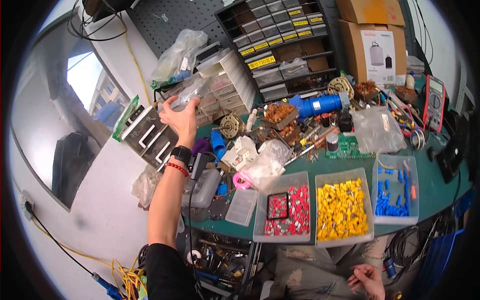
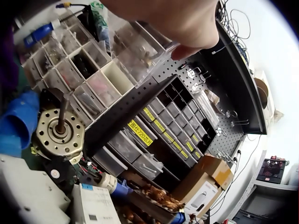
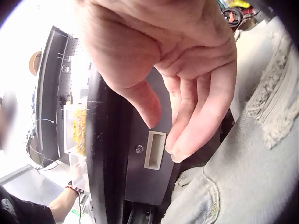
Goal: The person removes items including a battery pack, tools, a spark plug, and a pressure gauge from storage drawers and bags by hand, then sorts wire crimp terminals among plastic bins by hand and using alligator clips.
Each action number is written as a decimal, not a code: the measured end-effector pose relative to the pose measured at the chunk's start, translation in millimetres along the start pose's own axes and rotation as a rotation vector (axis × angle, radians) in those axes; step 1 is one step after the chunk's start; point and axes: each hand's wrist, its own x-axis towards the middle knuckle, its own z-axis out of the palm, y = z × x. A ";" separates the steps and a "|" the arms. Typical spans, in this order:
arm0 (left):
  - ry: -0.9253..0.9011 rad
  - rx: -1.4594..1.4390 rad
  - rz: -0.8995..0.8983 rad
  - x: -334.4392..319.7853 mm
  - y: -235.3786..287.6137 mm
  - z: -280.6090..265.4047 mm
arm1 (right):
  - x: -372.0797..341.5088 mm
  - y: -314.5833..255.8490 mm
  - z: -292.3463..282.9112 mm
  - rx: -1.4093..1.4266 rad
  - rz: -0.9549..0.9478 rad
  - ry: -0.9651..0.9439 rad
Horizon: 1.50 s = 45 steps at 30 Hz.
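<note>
Across a cluttered green workbench [image 1: 325, 166], a person's left hand [image 1: 180, 120] grips a clear plastic drawer [image 2: 138, 51] at the white drawer cabinet [image 1: 243, 76]. The right hand [image 1: 367, 280], thumb apart from loosely curled fingers, hangs beside ripped jeans [image 1: 307, 272], near red connectors [image 1: 300, 205], yellow connectors [image 1: 342, 210] and blue connectors [image 1: 382, 201].

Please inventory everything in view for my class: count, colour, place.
Clear drawer: 1, transparent, held above bench's left end
Drawer cabinet: 1, whitish, back left
Drawer rack: 1, black, back
Bins: 3, translucent, bench front
Small pieces: many; red, yellow, blue; in bins
Multimeter: 1, red-grey, right
Cardboard boxes: apparently 2, brown, back right
Circuit board: 1, green, right of centre
Other clutter: uncountable, mixed, across bench
Wristwatch: 1, black, left wrist
Left hand: 1, holding clear drawer
Right hand: 1, over lap
</note>
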 end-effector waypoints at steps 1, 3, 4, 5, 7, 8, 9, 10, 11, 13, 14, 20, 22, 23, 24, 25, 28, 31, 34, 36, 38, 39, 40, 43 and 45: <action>0.011 0.000 -0.001 1.9 -0.9 8.1 | 5.4 2.4 -4.3 0.008 0.034 0.020; -0.002 -0.031 -0.003 4.6 -3.3 23.1 | 15.3 2.5 -9.3 0.061 0.051 0.021; -0.012 -0.035 -0.025 6.5 -6.1 30.2 | 16.7 -1.5 -8.9 0.066 0.076 0.059; -0.006 -0.037 -0.020 8.2 -8.5 36.3 | 18.4 -6.9 -8.3 0.073 0.102 0.098; -0.022 -0.036 -0.044 9.5 -12.3 47.3 | 24.8 -13.6 -9.6 0.104 0.152 0.125; -0.033 -0.039 -0.054 10.3 -13.0 51.3 | 29.6 -10.9 -14.7 0.141 0.171 0.122; -0.034 -0.033 -0.052 11.2 -14.5 55.3 | 33.7 -8.4 -18.8 0.177 0.191 0.118; -0.036 -0.029 -0.033 12.0 -16.4 58.8 | 37.1 -7.5 -20.4 0.064 0.186 0.137; -0.039 -0.024 -0.016 12.4 -18.6 61.3 | 41.2 -5.2 -23.8 0.062 0.192 0.133; -0.045 -0.033 -0.004 13.0 -21.2 63.5 | 48.9 2.9 -33.9 0.024 0.183 0.143; -0.050 -0.050 0.009 13.4 -22.0 63.9 | 51.9 9.5 -39.7 0.030 0.203 0.133; -0.057 -0.044 0.004 17.9 -25.7 62.4 | 59.8 18.3 -52.8 0.016 0.264 0.097; -0.047 -0.042 0.009 18.9 -27.7 68.1 | 60.2 20.8 -52.9 0.019 0.246 0.097; -0.036 -0.041 0.016 19.8 -27.7 71.4 | 60.6 22.4 -52.7 0.023 0.227 0.097; -0.037 -0.042 0.016 20.0 -26.3 74.0 | 60.8 23.8 -52.8 0.027 0.208 0.097; -0.026 -0.027 0.004 19.8 -24.0 77.4 | 61.1 24.9 -53.2 0.032 0.188 0.099; -0.028 0.005 -0.007 24.2 -16.8 83.5 | 59.4 20.3 -51.5 0.012 0.167 0.097; -0.056 0.033 -0.015 27.5 -10.9 81.4 | 60.3 22.8 -51.3 0.015 0.184 0.101; -0.090 0.048 -0.032 32.0 -6.8 82.3 | 58.7 23.0 -51.2 0.054 0.216 0.119; -0.103 0.057 -0.042 37.4 -7.5 85.8 | 57.8 23.2 -51.0 0.062 0.234 0.125; -0.152 0.073 -0.052 44.9 -11.2 92.2 | 59.6 25.2 -52.1 0.026 0.211 0.118; -0.150 0.073 -0.052 47.9 -11.6 95.3 | 60.3 24.3 -52.7 0.024 0.209 0.118; -0.179 0.075 -0.054 50.3 -10.5 98.9 | 60.6 23.0 -53.5 -0.032 0.199 0.106; -0.242 0.094 -0.066 61.7 -12.9 117.2 | 68.5 23.5 -60.3 -0.087 0.180 0.105; -0.278 0.110 -0.075 71.0 -15.4 132.7 | 71.3 22.0 -62.2 -0.084 0.169 0.113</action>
